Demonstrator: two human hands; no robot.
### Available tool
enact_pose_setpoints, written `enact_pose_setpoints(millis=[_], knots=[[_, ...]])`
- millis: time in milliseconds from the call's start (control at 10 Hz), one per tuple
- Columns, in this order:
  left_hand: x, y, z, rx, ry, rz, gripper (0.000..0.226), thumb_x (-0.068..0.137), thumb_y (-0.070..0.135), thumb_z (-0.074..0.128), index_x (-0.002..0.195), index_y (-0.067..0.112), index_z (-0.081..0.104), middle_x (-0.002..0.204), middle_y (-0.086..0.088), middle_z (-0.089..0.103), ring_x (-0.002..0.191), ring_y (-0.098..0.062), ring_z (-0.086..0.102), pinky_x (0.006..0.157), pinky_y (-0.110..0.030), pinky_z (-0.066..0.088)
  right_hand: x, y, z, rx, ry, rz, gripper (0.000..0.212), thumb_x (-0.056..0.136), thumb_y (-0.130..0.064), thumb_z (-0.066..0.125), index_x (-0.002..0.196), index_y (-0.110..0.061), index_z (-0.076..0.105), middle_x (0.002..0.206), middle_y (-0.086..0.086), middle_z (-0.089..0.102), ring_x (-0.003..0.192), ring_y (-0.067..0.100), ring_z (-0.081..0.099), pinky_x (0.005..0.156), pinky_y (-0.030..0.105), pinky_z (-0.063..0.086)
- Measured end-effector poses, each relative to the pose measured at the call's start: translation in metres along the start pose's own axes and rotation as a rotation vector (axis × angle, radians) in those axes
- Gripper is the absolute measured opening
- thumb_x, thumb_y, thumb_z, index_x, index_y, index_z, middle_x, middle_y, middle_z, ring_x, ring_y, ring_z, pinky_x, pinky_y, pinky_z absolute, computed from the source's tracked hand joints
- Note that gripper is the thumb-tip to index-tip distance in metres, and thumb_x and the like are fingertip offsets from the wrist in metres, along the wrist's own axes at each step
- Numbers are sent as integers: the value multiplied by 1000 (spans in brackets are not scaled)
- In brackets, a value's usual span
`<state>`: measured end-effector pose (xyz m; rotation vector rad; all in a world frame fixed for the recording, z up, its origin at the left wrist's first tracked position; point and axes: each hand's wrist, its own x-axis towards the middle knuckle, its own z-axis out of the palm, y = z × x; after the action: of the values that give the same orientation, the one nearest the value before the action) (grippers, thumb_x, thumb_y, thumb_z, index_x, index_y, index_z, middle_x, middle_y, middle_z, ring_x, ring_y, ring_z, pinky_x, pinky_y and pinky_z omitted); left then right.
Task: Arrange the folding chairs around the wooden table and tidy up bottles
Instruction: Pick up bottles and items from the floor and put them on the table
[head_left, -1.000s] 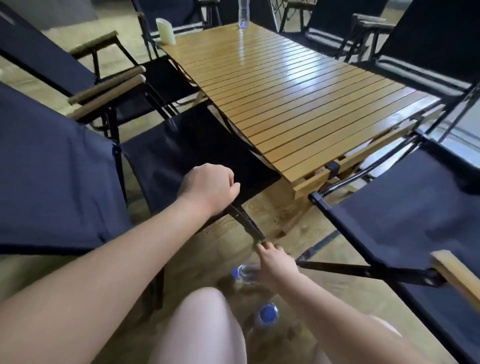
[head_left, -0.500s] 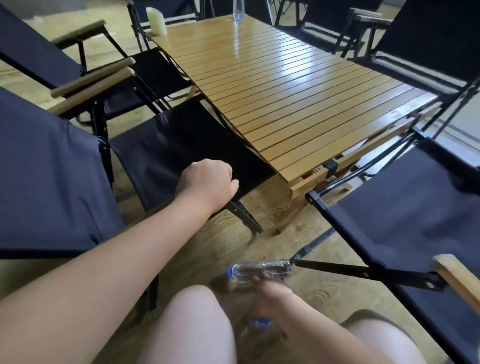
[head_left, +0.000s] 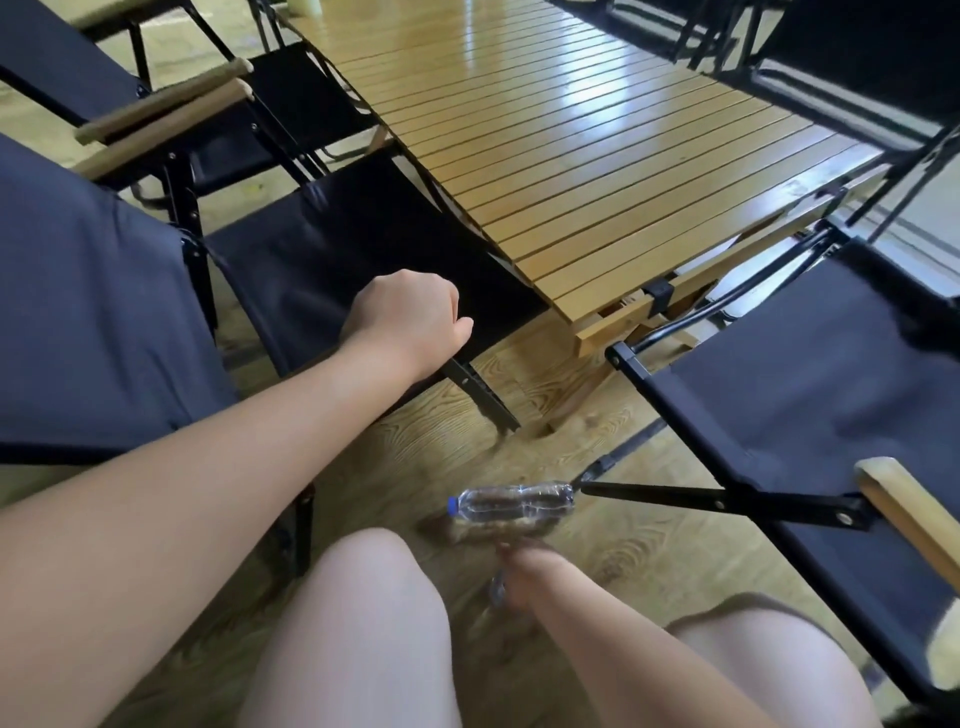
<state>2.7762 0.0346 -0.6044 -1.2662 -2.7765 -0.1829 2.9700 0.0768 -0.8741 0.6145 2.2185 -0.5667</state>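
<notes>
Clear plastic bottle (head_left: 511, 501) lies on its side on the floor (head_left: 415, 457), blue cap to the left, near the table (head_left: 597, 156) corner, base just beside right chair (head_left: 779, 389) brace. R hand (head_left: 527, 569) low, just below bottle, blurred; grip can't tell. L hand (head_left: 410, 322) curled on front rail of left chair (head_left: 363, 249). Risk: bottle is round, so a knock from hand or knee prob. rolls it under a chair. One-handed tug could skew left chair into table.
</notes>
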Motion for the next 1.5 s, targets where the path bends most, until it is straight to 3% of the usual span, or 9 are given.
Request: enact_pose_setpoints(millis=[200,400,500,600,800,1000,1200,1400,1500], knots=[[1,-1,0,2,3,1,28,95,47,53,94,23,68,82,1,65,76,-21,63,53,-27,47,-17,-9,4,2,31,7,43,98,-15,54,140,-12,48,141,15,50,128,35,50,102,38,42],[1,-2,2,-4,17,7,27,95,46,52,95,23,67,82,0,64,75,-21,62,52,-27,46,-37,-7,-30,-39,-39,-38,40,96,-23,57,134,-12,53,130,12,57,90,17,54,79,20,48],[0,-2,0,-10,11,8,28,96,45,52,96,22,67,83,-1,64,76,-21,62,55,-29,50,-56,-3,-73,-44,-2,-17,43,82,-35,65,120,-17,63,102,3,65,87,22,63,78,35,58],[-1,-1,0,-9,10,2,27,95,46,52,96,23,66,83,-1,63,75,-21,61,54,-29,49,-91,-2,-138,-78,76,-76,48,75,-34,72,120,-19,63,99,3,65,78,19,63,63,30,57],[-1,-1,-4,-18,-26,-11,26,95,46,52,93,25,66,81,1,63,74,-20,61,52,-27,46,-161,-10,-260,-126,203,-98,59,78,-27,76,134,-21,57,85,3,69,68,16,72,54,25,58],[-3,0,-5,-33,-45,-17,26,95,46,51,88,24,64,76,4,62,70,-17,62,53,-27,52,-242,-13,-376,-28,410,-106,36,77,-28,79,110,-22,67,69,6,75,61,21,74,61,31,60],[-4,-1,-6,-17,-4,-12,28,94,47,53,81,25,64,70,5,62,64,-15,62,54,-29,57,-266,-13,-445,261,591,-77,30,80,-21,81,105,-10,69,88,14,74,63,23,72,55,27,59],[-5,0,-7,-42,-8,-12,27,94,48,55,85,25,67,73,5,64,69,-16,65,56,-30,58,-227,-12,-455,323,589,41,40,82,-18,79,115,-1,62,105,20,68,76,28,69,45,23,55],[-4,-1,-7,-61,-15,-11,27,93,48,56,88,24,68,76,4,66,72,-18,67,58,-31,60,-207,-11,-451,337,570,47,43,82,-19,79,116,-1,61,108,20,66,76,26,68,50,25,57]])
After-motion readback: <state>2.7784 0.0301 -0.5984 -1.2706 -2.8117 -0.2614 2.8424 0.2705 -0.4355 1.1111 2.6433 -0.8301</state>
